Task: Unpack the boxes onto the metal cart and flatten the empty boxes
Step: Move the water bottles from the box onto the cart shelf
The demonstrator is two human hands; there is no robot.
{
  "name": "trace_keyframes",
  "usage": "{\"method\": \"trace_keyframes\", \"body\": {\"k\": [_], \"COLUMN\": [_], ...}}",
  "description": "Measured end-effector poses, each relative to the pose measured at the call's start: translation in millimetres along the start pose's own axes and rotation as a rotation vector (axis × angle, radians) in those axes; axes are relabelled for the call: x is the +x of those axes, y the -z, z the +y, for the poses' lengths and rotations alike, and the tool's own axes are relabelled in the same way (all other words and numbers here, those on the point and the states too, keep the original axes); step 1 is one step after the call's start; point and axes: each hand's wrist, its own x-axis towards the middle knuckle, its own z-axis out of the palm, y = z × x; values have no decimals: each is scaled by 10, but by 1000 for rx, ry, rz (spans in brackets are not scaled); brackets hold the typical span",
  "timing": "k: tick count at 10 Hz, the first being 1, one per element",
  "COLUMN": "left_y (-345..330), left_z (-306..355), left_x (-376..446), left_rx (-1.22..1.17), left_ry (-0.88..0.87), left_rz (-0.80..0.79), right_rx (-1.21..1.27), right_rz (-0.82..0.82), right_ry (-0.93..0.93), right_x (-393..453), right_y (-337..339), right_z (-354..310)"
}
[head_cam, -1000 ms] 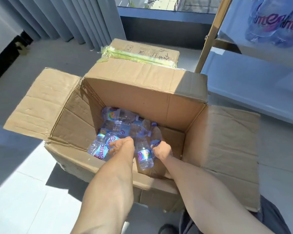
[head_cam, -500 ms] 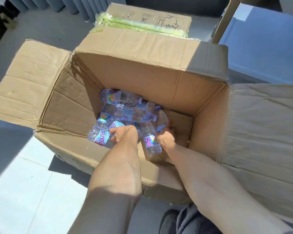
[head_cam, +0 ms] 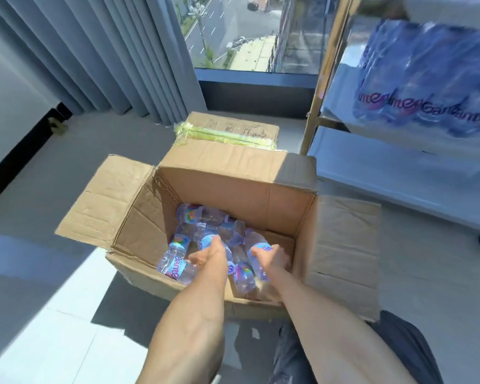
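Floor (head_cam: pixel 67 167) of pale tile runs to curtains (head_cam: pixel 94 51) and window (head_cam: pixel 247 31). Box (head_cam: pixel 233 195) stands open beside cart (head_cam: pixel 399 173), flaps splayed. Inside, left hand (head_cam: pixel 208 254) and right hand (head_cam: pixel 273 259) each grip a bottle (head_cam: pixel 257 249).

Grey pleated curtains (head_cam: pixel 100 51) beside a street-facing window (head_cam: pixel 247 31), sunlit pale tiled floor (head_cam: pixel 53 314) below.

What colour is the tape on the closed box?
Yellow-green tape, seen in the head view.
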Motion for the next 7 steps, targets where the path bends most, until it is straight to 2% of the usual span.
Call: {"method": "trace_keyframes", "body": {"k": [2, 3, 4, 5, 6, 7], "left_y": [-78, -414, -110, -1, -32, -136], "left_z": [227, 425, 634, 661, 482, 331], "left_x": [-744, -646, -1383, -1916, -2091, -2101], "left_rx": [-382, -572, -711, -734, -671, -581], "left_ry": [-206, -189, -290, -367, -386, -266], "left_rz": [-283, -481, -758, -925, -1018, -1060], "right_rx": [448, 570, 609, 690, 735, 754], "right_rz": [34, 83, 126, 146, 157, 166], "right_ry": [357, 487, 610, 664, 669, 629], "right_x": [-518, -649, -782, -878, -933, -934], "right_y": [672, 1049, 1438, 1771, 2029, 2083], "right_z": [-534, -635, -651, -566, -365, -109]}}
